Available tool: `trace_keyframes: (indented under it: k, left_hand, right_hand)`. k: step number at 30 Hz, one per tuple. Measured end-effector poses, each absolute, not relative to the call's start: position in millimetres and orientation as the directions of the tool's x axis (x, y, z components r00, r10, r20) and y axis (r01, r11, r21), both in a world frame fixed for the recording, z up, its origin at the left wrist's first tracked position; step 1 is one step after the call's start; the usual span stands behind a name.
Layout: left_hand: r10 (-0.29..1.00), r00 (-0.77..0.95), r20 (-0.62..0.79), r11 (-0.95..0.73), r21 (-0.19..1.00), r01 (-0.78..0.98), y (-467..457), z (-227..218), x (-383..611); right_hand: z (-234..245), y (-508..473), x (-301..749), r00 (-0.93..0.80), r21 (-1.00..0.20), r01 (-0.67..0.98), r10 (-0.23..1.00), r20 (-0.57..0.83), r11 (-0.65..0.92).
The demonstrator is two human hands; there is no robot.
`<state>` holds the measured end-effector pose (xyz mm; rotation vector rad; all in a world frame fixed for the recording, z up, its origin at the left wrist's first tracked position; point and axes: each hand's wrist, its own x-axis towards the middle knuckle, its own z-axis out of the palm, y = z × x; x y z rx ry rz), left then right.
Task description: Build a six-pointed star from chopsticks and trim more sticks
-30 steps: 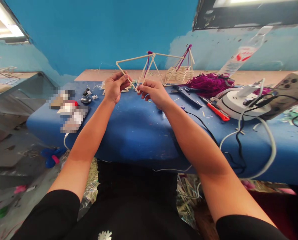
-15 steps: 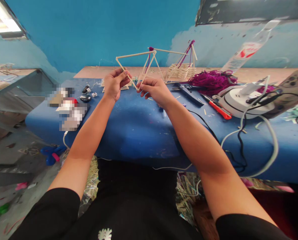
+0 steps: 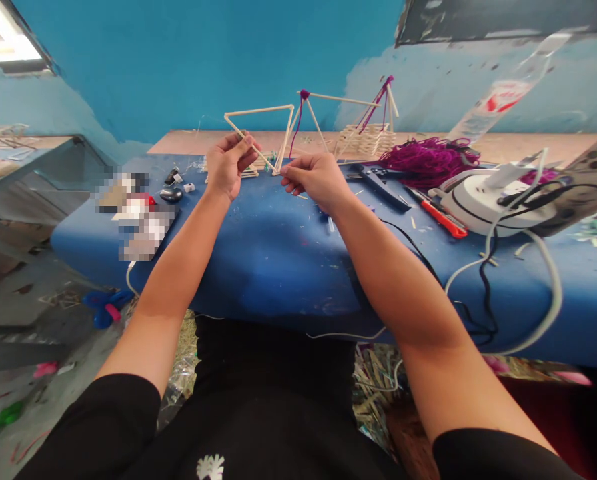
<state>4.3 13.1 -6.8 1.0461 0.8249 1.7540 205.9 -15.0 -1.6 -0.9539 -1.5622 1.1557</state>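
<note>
The stick frame (image 3: 259, 110) is held up in the upper middle of the view, over the blue surface (image 3: 278, 260). The left hand (image 3: 228, 165) pinches its slanting stick (image 3: 264, 159); the right hand's (image 3: 314, 179) grip pinches the lower corner (image 3: 277, 171). I'd say that corner is being set; next calls for steadiness. Upper right, the bottle's (image 3: 465, 127) red-and-white label (image 3: 506, 97) is too blurred to read.

- Apparently a craft workshop.
- Long blue-topped table (image 3: 278, 267) bearing a tangled purple yarn heap (image 3: 431, 155), an orange-red utility knife (image 3: 443, 219) and dark-handled pliers (image 3: 385, 190).
- Triangular pale thin-stick frame (image 3: 259, 111) in hand.
- Loose pale scraps (image 3: 378, 393) below.
- Patchily painted blue wall (image 3: 228, 60).
</note>
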Motion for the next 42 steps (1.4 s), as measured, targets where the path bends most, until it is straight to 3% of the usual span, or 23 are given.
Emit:
trace_keyframes:
  k: [6,25,34,42]
  left_hand:
    - [0.927,-0.221,0.304,-0.367,0.861,-0.353,9.5,-5.8,8.0]
    - [0.924,-0.240,0.298,-0.370,0.855,-0.363,0.6,-2.3,15.1]
    - [0.944,-0.206,0.257,-0.325,0.828,-0.457,3.9,-0.2,10.0]
    - [0.952,-0.230,0.203,-0.293,0.824,-0.485,0.8,3.8,10.8]
  right_hand:
    - [0.8,-17.2,204.9,-0.307,-0.984,-0.015,0.935,0.176,0.180]
    - [-0.7,-19.9,203.3,-0.244,-0.961,-0.015,0.930,0.273,0.278]
    - [1.5,-18.8,204.2,-0.320,-0.968,-0.246,0.939,0.124,0.044]
    - [1.9,-19.3,206.0,-0.331,-0.956,-0.290,0.932,0.148,0.049]
